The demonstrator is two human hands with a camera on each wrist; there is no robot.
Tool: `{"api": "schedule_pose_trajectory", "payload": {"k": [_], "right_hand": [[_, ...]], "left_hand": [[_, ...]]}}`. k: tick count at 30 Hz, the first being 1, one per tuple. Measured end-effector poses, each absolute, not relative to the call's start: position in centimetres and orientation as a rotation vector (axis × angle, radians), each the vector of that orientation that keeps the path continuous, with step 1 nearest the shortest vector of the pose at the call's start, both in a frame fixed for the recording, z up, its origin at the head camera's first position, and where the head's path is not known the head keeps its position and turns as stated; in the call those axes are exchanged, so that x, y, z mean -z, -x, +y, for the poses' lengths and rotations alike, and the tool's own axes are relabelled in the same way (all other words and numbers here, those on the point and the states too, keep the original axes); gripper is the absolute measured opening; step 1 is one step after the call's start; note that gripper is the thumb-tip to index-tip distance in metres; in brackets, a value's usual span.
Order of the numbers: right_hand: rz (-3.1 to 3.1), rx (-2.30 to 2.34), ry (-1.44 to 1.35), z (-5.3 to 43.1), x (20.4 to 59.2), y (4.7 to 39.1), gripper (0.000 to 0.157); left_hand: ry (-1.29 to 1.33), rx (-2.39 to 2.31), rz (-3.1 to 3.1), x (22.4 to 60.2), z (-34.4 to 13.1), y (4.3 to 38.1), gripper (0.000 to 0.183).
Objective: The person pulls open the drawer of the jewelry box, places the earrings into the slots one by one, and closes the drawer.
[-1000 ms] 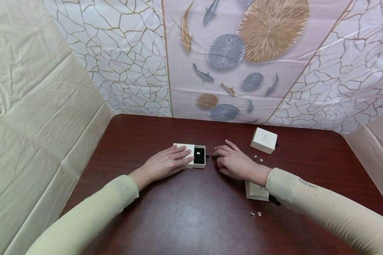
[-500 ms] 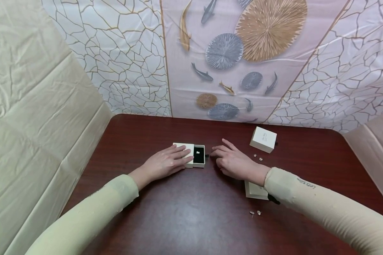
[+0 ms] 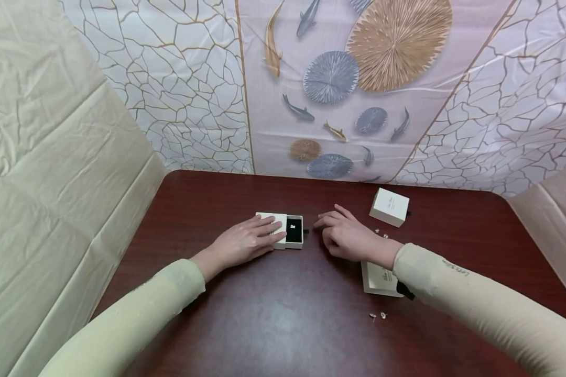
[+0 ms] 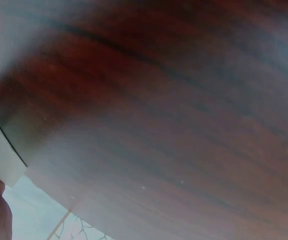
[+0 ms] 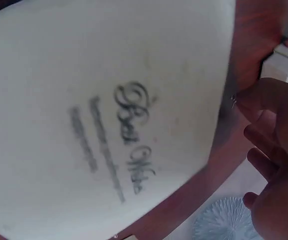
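Observation:
Lying across the sleeve of a small white drawer-style jewelry box [image 3: 281,217] is my left hand [image 3: 242,242], its fingers extended over the top. The drawer stands partly out to the right, showing a black insert [image 3: 294,237] with one small pale earring [image 3: 293,226] in it. Just right of the drawer's black pull tab, my right hand [image 3: 348,238] hovers. Between its thumb and index fingertip it pinches a tiny silvery earring [image 5: 233,100], clearest in the right wrist view. The left wrist view mostly shows bare tabletop.
Another white box [image 3: 390,206] stands at the back right, with two small earrings [image 3: 385,236] in front of it. Below my right wrist lies a third box [image 3: 381,281], lettered on top. Nearer me are two more earrings [image 3: 383,315]. Patterned cloth [image 3: 193,94] hangs behind the table.
My right hand moves slightly left, then back right and a little farther from me, uncovering more of the box under its wrist. The left hand and its box keep their place.

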State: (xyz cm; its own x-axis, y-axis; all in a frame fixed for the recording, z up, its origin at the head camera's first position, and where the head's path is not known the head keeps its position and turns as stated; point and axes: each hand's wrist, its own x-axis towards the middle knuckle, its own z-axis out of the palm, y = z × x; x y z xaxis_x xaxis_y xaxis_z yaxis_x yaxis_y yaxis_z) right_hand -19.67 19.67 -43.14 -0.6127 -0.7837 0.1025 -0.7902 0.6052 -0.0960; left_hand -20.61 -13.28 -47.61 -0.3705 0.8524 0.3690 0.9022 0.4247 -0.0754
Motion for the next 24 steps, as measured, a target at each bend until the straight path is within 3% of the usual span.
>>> {"api": "schedule_pose_trajectory", "payload": {"k": [24], "right_hand": [[-3.003, -1.317, -0.791, 17.1, 40.6, 21.8, 0.009]], "left_hand": [[1.511, 0.213, -2.352, 47.3, -13.2, 20.5, 0.047]]}}
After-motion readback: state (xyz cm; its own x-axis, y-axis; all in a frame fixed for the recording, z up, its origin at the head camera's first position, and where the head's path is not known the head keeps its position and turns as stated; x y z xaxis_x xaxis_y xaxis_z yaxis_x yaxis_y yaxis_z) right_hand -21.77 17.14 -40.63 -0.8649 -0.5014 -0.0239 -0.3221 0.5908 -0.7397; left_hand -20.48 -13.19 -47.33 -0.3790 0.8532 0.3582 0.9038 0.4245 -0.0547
